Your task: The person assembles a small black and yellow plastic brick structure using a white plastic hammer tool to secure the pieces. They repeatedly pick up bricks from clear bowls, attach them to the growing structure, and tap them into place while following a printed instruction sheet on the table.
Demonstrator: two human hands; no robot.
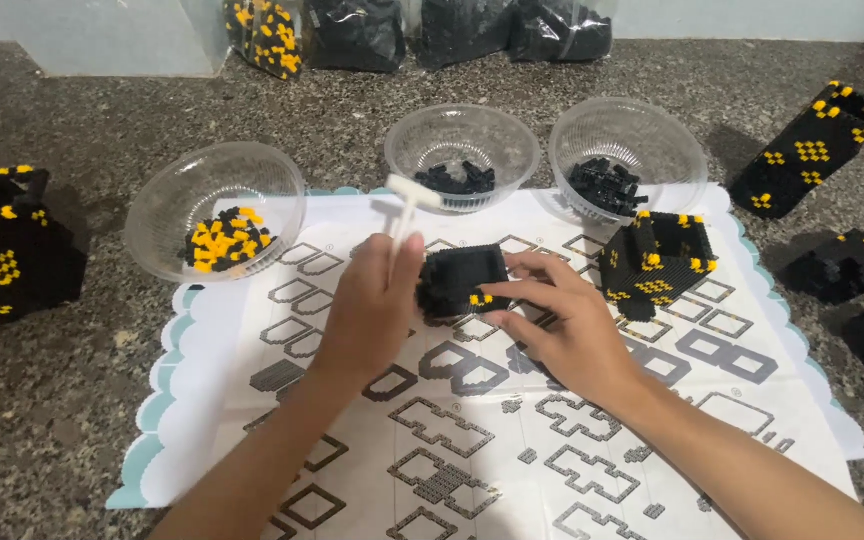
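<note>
Head cam, looking down at the middle of the desk (pixel 72 420), which is speckled grey stone with a paper build sheet (pixel 472 440) spread over it.

The black block (pixel 460 280) sits between both hands, just above the sheet's middle, with its long axis running roughly left-right. The right hand (pixel 562 325) is the nearer one: its grip is pinched on the block's right end, fingers along the front edge where a couple of yellow studs show. The left hand (pixel 372 315) is clenched round a white T-shaped tool (pixel 402 205), handle end up, and the block lies just right of that fist. I think the fist touches the block's left side, but the view's too soft to swear to it.

Materials: tiny studded plastic bricks, matte black with yellow spots. Three clear ribbed plastic bowls along the sheet's far edge: the left bowl (pixel 157 225) has mixed yellow and black bits, the other two only black. A finished black-and-yellow cube (pixel 657 262) stands just right of the right hand.
</note>
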